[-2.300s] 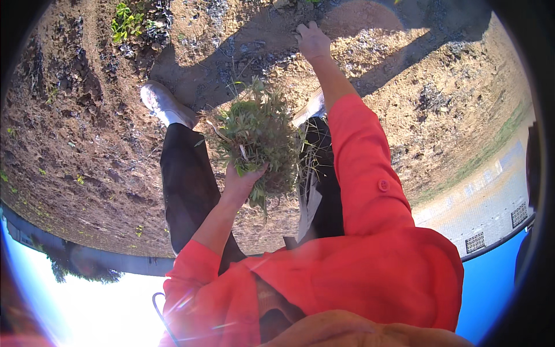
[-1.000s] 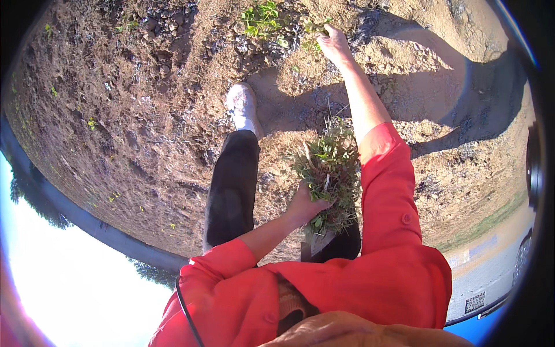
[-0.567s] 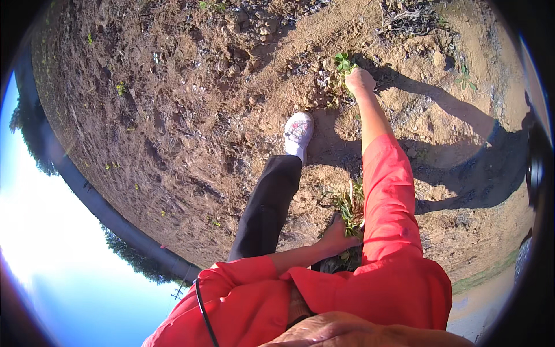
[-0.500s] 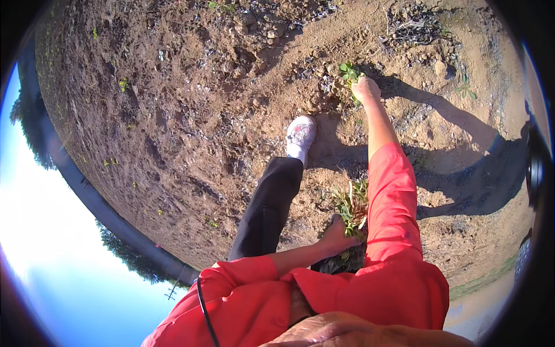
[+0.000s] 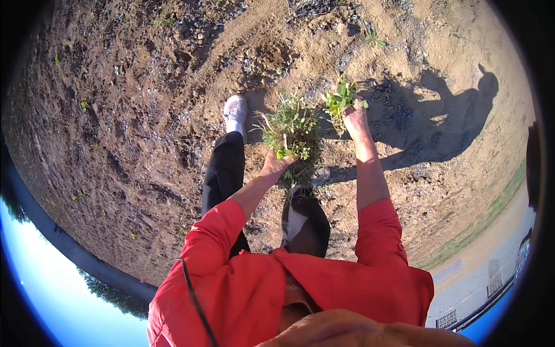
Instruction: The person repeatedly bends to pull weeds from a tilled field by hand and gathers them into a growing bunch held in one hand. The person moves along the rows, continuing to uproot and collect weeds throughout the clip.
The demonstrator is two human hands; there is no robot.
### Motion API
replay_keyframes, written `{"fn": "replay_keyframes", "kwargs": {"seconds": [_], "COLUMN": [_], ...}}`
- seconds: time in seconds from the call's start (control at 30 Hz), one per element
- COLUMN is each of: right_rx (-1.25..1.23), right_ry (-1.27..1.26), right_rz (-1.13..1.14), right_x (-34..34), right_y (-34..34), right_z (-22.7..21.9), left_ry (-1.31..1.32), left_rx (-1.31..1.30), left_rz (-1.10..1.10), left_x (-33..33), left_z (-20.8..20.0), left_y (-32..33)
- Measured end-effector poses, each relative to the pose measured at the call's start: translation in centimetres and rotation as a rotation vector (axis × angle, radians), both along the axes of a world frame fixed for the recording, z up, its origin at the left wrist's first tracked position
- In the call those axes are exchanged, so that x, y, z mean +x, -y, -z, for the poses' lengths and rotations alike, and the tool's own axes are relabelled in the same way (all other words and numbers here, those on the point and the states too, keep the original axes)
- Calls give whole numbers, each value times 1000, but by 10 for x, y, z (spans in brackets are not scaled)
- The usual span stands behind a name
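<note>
My left hand (image 5: 276, 163) is closed round a thick bunch of weeds (image 5: 291, 124), with green leaves and pale dry stems sticking out past the fingers. To its right, my right hand (image 5: 355, 118) grips a smaller leafy green plant (image 5: 340, 103), its broad leaves spreading beyond the fist. A short gap separates the two bundles, and both are held above the soil. How the fingers close under the leaves is partly hidden. No roots can be made out clearly.
Rough brown soil (image 5: 156, 115) with clods spreads all around. A small green plant (image 5: 373, 38) grows ahead of my right hand. My white shoe (image 5: 236, 109) stands on the ground at the left. My shadow (image 5: 428, 115) falls to the right, toward a paved strip (image 5: 474, 295).
My right hand has come up off the ground with the leafy plant. My left hand has moved forward from beside my body with the weeds. My view has shifted to the right.
</note>
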State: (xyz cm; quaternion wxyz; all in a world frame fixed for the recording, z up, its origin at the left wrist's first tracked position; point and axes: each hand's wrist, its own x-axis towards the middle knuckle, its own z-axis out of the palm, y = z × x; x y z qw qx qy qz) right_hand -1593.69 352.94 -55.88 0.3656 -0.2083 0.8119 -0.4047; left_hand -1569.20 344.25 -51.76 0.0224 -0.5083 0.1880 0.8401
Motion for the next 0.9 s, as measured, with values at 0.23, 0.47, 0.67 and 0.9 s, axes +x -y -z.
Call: {"fn": "replay_keyframes", "kwargs": {"seconds": [0.23, 0.47, 0.67, 0.9], "right_rx": [81, 139, 99, -74], "right_ry": [-111, -617, -544, -359], "right_rz": [-60, -195, -347, -239], "right_x": [62, 59, 56, 42], "right_y": [21, 98, 163, 206], "right_z": [-163, -331, -455, -506], "left_ry": [-159, -401, -366, -470], "left_rx": [-100, -170, -151, -502], "left_rz": [-52, 233, 160, 58], "left_x": [-52, -83, -93, -121], "left_z": [-100, -272, -369, -421], "left_y": [29, 93, 176, 225]}}
